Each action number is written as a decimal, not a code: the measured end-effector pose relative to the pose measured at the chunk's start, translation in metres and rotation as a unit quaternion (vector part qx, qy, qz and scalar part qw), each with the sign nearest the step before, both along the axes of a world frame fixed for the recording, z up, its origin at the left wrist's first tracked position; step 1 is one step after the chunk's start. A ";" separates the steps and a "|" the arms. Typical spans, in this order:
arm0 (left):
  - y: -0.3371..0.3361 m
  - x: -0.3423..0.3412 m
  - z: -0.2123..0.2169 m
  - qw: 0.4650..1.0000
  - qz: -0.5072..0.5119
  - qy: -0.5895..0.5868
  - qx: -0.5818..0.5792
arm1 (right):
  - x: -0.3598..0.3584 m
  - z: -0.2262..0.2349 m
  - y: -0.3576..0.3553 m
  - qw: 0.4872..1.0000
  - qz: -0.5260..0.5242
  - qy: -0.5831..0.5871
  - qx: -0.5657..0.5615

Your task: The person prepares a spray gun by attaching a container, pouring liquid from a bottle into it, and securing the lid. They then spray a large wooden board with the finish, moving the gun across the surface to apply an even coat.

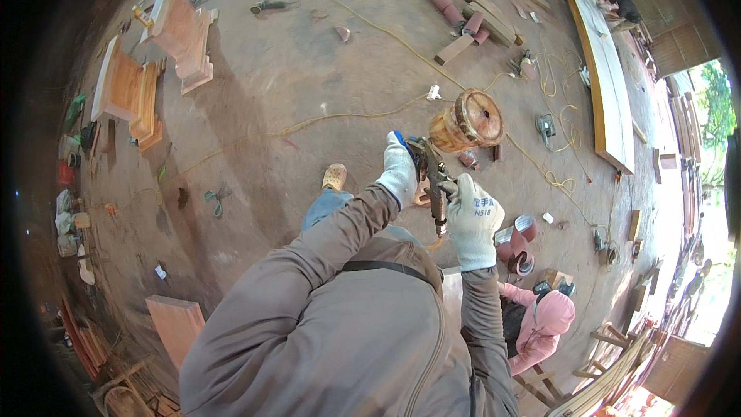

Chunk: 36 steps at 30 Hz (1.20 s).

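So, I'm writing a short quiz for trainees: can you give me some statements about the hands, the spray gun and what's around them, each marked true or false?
1. The left hand and right hand both touch the spray gun. True.
2. Both hands are bare. False: they wear pale gloves.
3. The gun's cup has brown stains. True.
4. Nobody else is in view. False: for one, a person in a pink hood is at the lower right.
5. A yellow cord lies on the floor. True.
6. No footwear shows. False: a tan clog does.
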<state>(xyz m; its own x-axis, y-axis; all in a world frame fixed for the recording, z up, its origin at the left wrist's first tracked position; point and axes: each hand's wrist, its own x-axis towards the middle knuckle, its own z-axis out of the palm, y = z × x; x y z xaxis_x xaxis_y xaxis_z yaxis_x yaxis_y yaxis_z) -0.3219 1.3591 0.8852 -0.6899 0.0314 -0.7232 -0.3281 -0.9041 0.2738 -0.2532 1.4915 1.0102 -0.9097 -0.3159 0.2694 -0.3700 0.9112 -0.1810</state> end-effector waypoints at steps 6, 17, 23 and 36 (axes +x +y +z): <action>-0.007 0.008 0.009 0.999 -0.001 0.008 0.039 | 0.004 0.007 -0.002 0.996 0.083 0.037 -0.007; 0.004 0.010 -0.033 0.999 0.044 -0.014 -0.027 | -0.001 -0.029 0.011 0.995 0.019 0.057 -0.078; -0.001 0.013 -0.029 0.997 0.046 0.062 0.012 | 0.000 0.004 0.001 0.992 0.093 0.051 -0.068; 0.003 0.014 -0.008 0.998 0.032 0.023 0.056 | 0.000 -0.006 0.005 0.991 0.098 0.077 -0.055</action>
<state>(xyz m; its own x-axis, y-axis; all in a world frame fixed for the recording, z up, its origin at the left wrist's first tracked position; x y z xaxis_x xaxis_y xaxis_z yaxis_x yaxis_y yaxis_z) -0.3077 1.3622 0.8768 -0.7253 0.0640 -0.6855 -0.2577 -0.9485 0.1841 -0.2532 1.4962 1.0042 -0.7792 -0.4428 0.4435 -0.5688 0.7969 -0.2035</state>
